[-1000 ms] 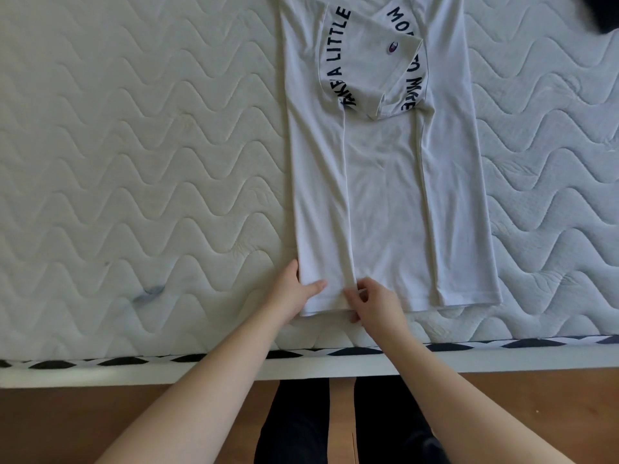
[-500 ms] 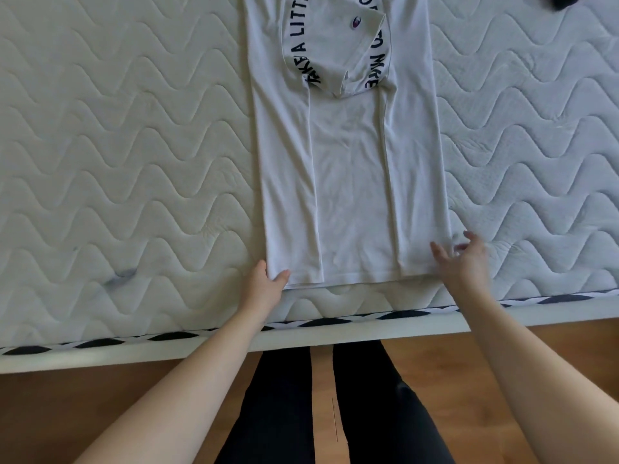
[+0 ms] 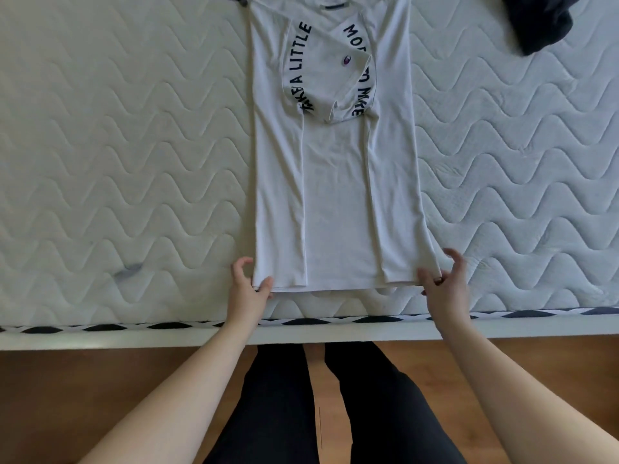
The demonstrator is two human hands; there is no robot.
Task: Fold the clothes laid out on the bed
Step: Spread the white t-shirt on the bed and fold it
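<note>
A white T-shirt (image 3: 335, 182) with black curved lettering lies flat on the quilted mattress (image 3: 117, 162), both sides and sleeves folded in so it forms a long narrow strip. My left hand (image 3: 248, 289) pinches the near-left hem corner, thumb on top of the cloth. At the near-right hem corner my right hand (image 3: 445, 286) has thumb and fingers around the fabric edge, its other fingers spread upward.
A dark garment (image 3: 542, 21) lies bunched at the far right of the mattress. A small dark stain (image 3: 129, 271) marks the quilting left of my left hand. The bed's near edge (image 3: 134, 336) runs below my hands, with wooden floor and my dark-trousered legs beneath.
My right hand moved from the middle of the hem to its right corner and closed on it. My left hand stayed at the left corner. The view shifted, showing more of the collar and dark garment.
</note>
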